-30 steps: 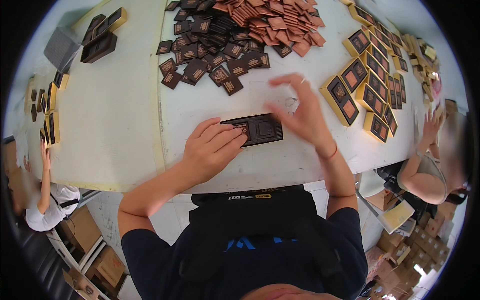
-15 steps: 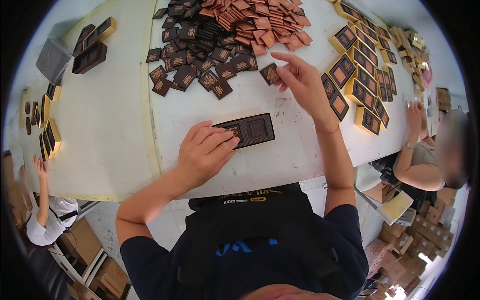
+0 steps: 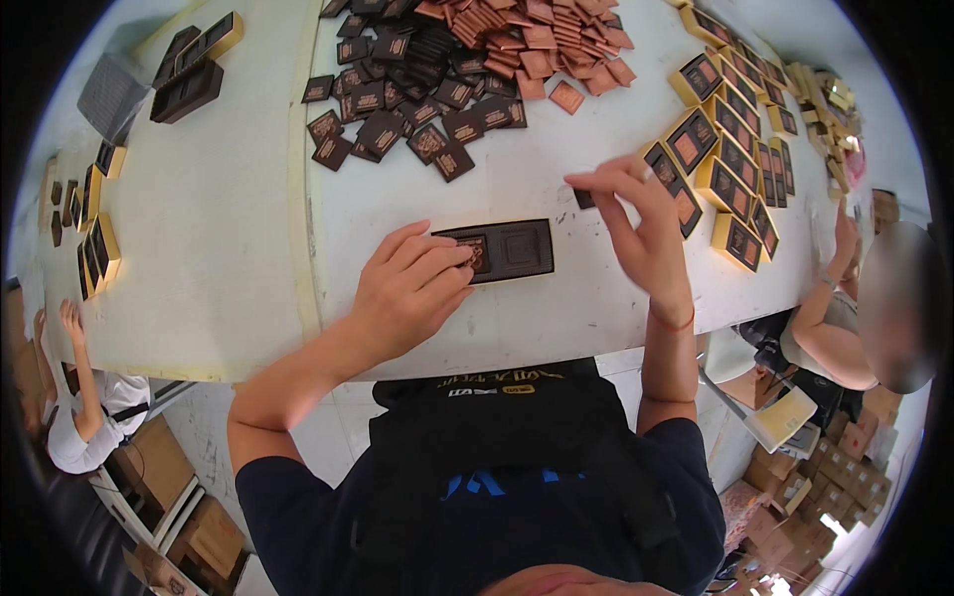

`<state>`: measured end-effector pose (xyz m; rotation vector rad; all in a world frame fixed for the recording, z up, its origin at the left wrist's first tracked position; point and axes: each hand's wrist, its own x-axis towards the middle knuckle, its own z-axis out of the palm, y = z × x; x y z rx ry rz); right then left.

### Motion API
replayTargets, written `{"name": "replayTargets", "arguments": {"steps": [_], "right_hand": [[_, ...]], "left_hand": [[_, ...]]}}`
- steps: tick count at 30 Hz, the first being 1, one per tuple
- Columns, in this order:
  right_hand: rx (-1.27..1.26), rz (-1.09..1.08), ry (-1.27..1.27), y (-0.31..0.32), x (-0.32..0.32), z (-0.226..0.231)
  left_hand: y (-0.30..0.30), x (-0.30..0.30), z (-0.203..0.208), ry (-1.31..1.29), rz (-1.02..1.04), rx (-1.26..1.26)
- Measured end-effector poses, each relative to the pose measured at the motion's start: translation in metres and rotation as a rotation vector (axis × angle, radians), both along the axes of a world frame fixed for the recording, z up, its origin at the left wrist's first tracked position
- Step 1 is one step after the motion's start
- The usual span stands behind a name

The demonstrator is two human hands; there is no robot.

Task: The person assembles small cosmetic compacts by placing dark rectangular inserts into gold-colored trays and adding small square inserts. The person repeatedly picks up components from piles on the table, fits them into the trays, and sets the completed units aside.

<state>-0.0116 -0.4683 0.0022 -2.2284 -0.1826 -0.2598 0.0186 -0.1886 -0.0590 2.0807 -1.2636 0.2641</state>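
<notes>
In front of me on the white table lies a long open box (image 3: 537, 260) with a dark tray insert of square compartments. My left hand (image 3: 412, 288) is closed over its left end, fingertips on a dark printed square (image 3: 477, 254) in the left compartment; its thumb is hidden. The right compartment holds no square. To the right of the box and above the table, my right hand (image 3: 636, 214) pinches a small dark square (image 3: 584, 199), partly covered by the fingers and slightly blurred. Such squares look like thin wrapped chocolates, though I cannot make out what is inside.
A heap of dark squares (image 3: 397, 99) and a heap of copper squares (image 3: 537, 45) lie beyond the box. Filled yellow-edged boxes (image 3: 730, 184) crowd the right. More boxes (image 3: 94, 243) stand far left. One person's arm (image 3: 835, 298) is at right, another's hand (image 3: 72, 323) at left.
My right hand has come down and slightly right, away from the heaps, carrying the dark square nearer the box's level. My left hand stays on the box.
</notes>
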Motion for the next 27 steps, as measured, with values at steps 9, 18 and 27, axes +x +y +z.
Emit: {"name": "replayTargets", "arguments": {"steps": [9,18,27], "right_hand": [[-0.516,-0.171,-0.114,-0.040,0.089,-0.062],[-0.162,-0.111,0.307,-0.044,0.076,-0.043],[0.082,0.388,0.266,0.012,0.010,0.000]], "left_hand": [[0.000,0.000,0.000,0.022,-0.022,-0.009],[0.003,0.000,-0.005,0.026,-0.028,-0.041],[0.005,-0.001,-0.004,0.053,-0.025,-0.049]]}}
